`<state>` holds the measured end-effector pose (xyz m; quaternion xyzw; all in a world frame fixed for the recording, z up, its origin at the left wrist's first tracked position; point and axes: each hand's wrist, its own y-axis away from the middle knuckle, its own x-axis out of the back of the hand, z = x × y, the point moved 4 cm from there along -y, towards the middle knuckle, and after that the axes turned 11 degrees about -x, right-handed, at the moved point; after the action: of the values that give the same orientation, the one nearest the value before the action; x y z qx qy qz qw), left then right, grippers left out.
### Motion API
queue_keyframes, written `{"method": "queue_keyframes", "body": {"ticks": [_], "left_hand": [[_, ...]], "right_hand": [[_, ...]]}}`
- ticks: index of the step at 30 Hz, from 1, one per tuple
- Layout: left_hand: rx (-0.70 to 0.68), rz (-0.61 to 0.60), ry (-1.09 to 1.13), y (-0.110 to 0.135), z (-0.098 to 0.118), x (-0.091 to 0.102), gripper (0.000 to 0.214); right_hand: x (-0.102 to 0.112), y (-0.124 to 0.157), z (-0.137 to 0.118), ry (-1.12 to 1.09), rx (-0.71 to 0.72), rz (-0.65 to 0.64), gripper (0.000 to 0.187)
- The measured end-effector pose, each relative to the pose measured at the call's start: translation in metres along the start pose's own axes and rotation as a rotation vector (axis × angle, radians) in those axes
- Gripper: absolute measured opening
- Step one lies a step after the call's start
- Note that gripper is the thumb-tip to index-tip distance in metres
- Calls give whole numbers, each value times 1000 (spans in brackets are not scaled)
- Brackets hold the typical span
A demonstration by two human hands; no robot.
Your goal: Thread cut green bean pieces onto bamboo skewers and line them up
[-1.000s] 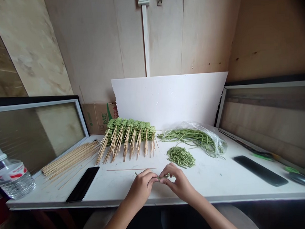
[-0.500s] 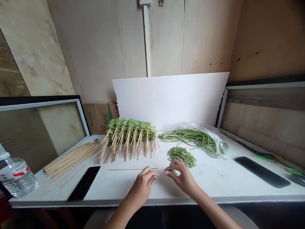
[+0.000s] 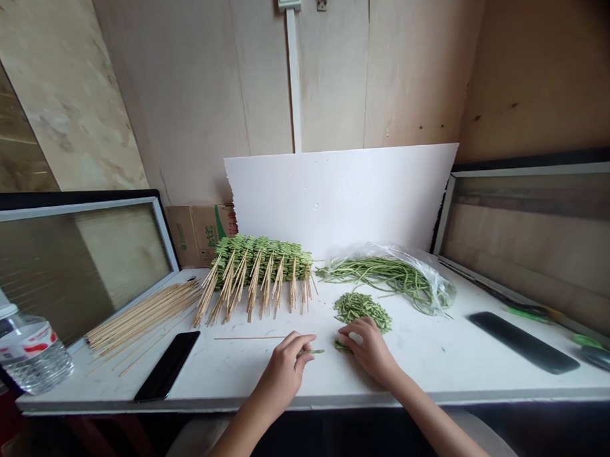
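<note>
My left hand (image 3: 284,367) pinches a thin bamboo skewer with a green bean piece (image 3: 315,351) threaded near its tip, low over the white table (image 3: 439,357). My right hand (image 3: 366,349) reaches down onto the near edge of a small pile of cut green bean pieces (image 3: 362,308), fingers curled on pieces there. One bare skewer (image 3: 249,338) lies just beyond my left hand.
Rows of finished bean skewers (image 3: 259,270) lie at the back, beside a bag of long beans (image 3: 391,275). Loose bamboo skewers (image 3: 138,317), a black phone (image 3: 167,374) and a water bottle (image 3: 26,351) sit left. A long black object (image 3: 524,341) lies right.
My hands were together working a bean piece onto the skewer. They have since parted: the right hand moved right and forward to the cut bean pile, while the left kept the skewer.
</note>
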<state>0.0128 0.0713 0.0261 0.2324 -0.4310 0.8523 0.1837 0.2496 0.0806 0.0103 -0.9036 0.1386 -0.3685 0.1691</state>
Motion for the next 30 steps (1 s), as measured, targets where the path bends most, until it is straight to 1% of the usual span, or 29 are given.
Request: {"method": "queue_keyframes", "body": {"ticks": [2, 3, 7, 8, 10, 12, 14, 16, 19, 23, 27, 30], "left_hand": [[-9, 42, -13, 0, -2, 1, 37], [-16, 53, -17, 0, -3, 1, 37], [-41, 71, -14, 2, 0, 0, 37], [-44, 74, -11, 2, 1, 1, 37], [-46, 71, -7, 2, 3, 1, 37], [-43, 55, -11, 1, 4, 2, 35], [-38, 33, -27, 0, 4, 3, 27], [-33, 25, -49, 0, 4, 5, 18], [-31, 25, -57, -1, 4, 5, 14], [-47, -1, -42, 1, 7, 0, 18], [-70, -33, 25, 2, 10, -4, 29], [-55, -47, 86, 0, 11, -2, 28]], "right_hand": [[3, 1, -8, -49, 8, -25, 31], [4, 3, -14, -92, 19, -58, 33], [0, 18, -50, -270, 97, -292, 32], [-1, 22, -58, -285, 113, -317, 30], [-3, 27, -66, -291, 129, -298, 25], [-3, 27, -68, -289, 132, -230, 23], [-2, 25, -65, -295, 131, -167, 22], [0, 23, -62, -296, 133, -136, 21], [0, 23, -65, -283, 151, -158, 18], [-4, 31, -72, -286, 164, -179, 13], [-10, 36, -77, -345, 151, -218, 17], [-8, 32, -74, -403, 131, -257, 19]]}}
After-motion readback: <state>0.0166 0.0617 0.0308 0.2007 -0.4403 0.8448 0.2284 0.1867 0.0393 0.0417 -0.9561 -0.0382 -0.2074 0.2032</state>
